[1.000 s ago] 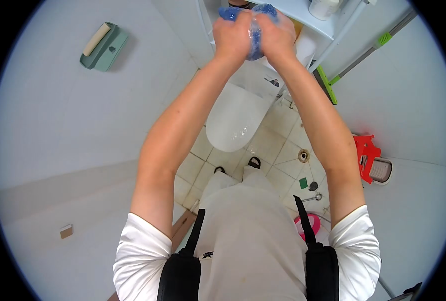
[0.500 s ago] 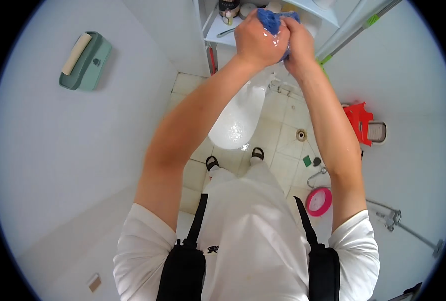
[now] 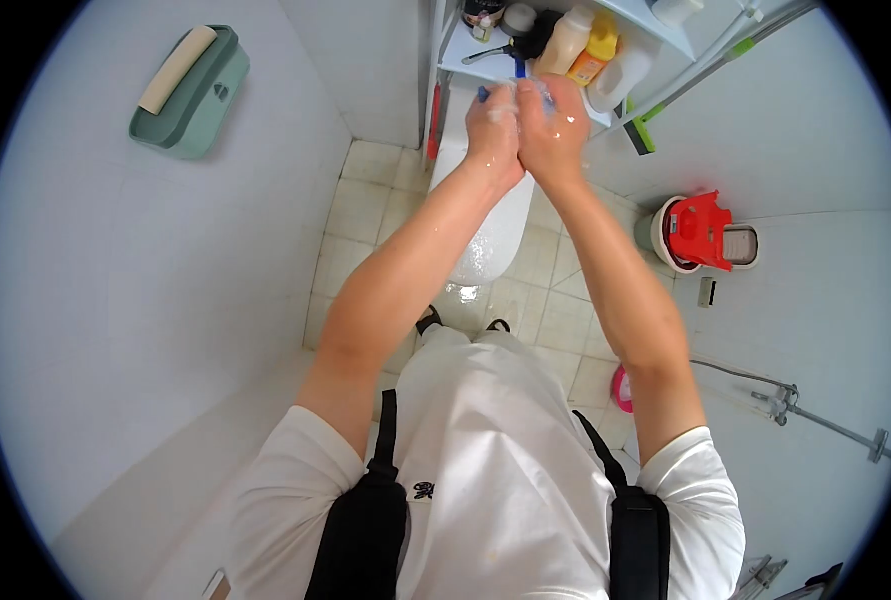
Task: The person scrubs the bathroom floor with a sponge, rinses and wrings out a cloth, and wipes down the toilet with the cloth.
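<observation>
A wet blue cloth is bunched between my two hands, mostly covered by the fingers. My left hand is closed around its left part. Pressed against it, my right hand is wrapped over the other side, with white suds and drops on the skin. Both hands are raised in front of me, over the back part of a wet white toilet. Just beyond the fingers stands a shelf holding bottles.
On the shelf are a cream bottle, a yellow bottle and a black-handled brush. A green-edged squeegee leans at the right. Farther along are a red stool and a pink basin. A green box hangs on the left wall.
My hands have come lower and nearer to me in view, and the cloth is now more hidden in them. The view has shifted, showing more bottles on the shelf.
</observation>
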Available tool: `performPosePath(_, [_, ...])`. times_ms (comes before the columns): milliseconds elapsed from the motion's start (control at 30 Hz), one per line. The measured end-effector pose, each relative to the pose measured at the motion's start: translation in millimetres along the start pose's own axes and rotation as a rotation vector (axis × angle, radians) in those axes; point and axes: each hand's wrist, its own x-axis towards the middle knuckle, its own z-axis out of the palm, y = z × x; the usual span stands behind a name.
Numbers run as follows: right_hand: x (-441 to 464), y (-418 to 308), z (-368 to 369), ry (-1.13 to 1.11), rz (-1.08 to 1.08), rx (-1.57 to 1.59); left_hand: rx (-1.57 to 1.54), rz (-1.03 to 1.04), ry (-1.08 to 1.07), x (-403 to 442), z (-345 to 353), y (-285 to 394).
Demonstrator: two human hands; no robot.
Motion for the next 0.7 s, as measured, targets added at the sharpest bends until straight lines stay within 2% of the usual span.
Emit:
performPosePath(67, [4, 3, 9, 0.036, -0.038, -0.022, -0.056, 0.022, 0.025, 1, 7, 6])
performPosePath(167, [17, 0, 11, 0.043, -0.084, -0.077, 0.074, 0.068, -0.008, 19, -1, 7])
performPosePath(333, [40, -1, -5, 0.102, -0.039, -0.152, 0.057, 0.157, -0.055, 33, 21, 4])
performPosePath(433, [52, 9, -28, 0.058, 0.010, -0.236, 0.168, 0.221, -0.080, 38, 43, -4])
performPosePath(467, [58, 18, -37, 0.024, 0.032, -0.245, 0.287, 0.233, -0.028, 43, 47, -8])
performPosePath(500, [63, 23, -46, -0.010, 0.056, -0.254, 0.444, 0.393, -0.108, 51, 51, -12])
performPosePath(533, [74, 17, -54, -0.065, -0.230, -0.647, 0.599, 0.554, -0.191, 59, 56, -16])
performPosePath(567, [78, 8, -63, 0.000, -0.141, -0.549, 0.751, 0.715, -0.274, 63, 60, -24])
performPosePath(600, [80, -3, -71, 0.066, -0.055, -0.449, 0.287, 0.300, -0.130, 34, 97, -17])
performPosePath(633, [82, -9, -77, 0.132, 0.028, -0.348, 0.446, 0.418, -0.135, 35, 101, -21])
performPosePath(667, [87, -3, -86, 0.137, -0.027, -0.383, 0.605, 0.536, -0.140, 37, 104, -25])
performPosePath(700, [89, 2, -94, 0.142, 0.055, -0.382, 0.763, 0.655, -0.148, 39, 108, -28])
